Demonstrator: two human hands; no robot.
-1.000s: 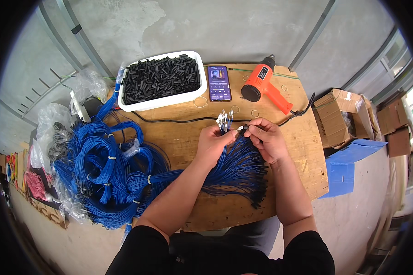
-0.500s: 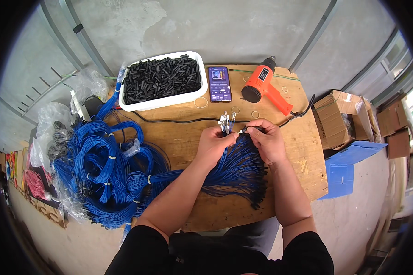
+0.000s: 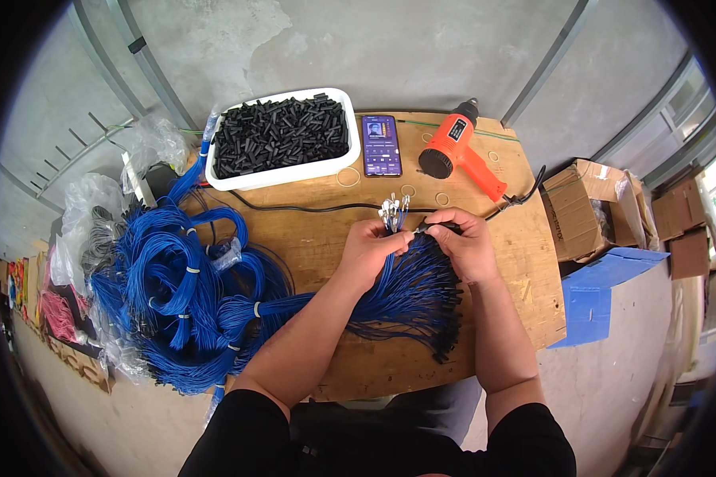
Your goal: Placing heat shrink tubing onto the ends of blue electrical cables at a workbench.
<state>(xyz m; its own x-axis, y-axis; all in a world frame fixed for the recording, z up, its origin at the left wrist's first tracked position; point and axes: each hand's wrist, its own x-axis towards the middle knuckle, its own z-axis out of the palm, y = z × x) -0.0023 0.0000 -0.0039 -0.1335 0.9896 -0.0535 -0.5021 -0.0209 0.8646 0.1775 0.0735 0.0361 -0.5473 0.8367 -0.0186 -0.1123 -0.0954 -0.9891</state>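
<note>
My left hand point(image 3: 371, 248) is closed around several blue wires whose white-and-metal terminals point(image 3: 393, 211) stick up above its fingers. Close beside it, my right hand point(image 3: 459, 242) pinches a short black sleeve point(image 3: 428, 227) at the end of one wire. Fingertips of both hands nearly meet there, and the exact fit of sleeve and terminal is too small to make out. Below the hands a fan of blue wires point(image 3: 406, 290) spreads over the table, with black sleeves point(image 3: 451, 322) along its right-hand ends.
A white tub point(image 3: 352, 151) full of black sleeves stands at the back, next to a phone point(image 3: 381, 146) and an orange heat gun point(image 3: 457, 151) with a black cord. Rubber bands point(image 3: 348, 177) lie about. Coiled blue wire bundles point(image 3: 171, 294) cover the left; cardboard boxes point(image 3: 585, 207) stand right.
My hands stay in nearly the same place. The white terminal tip that showed between my fingertips is now mostly covered by the black sleeve and fingers.
</note>
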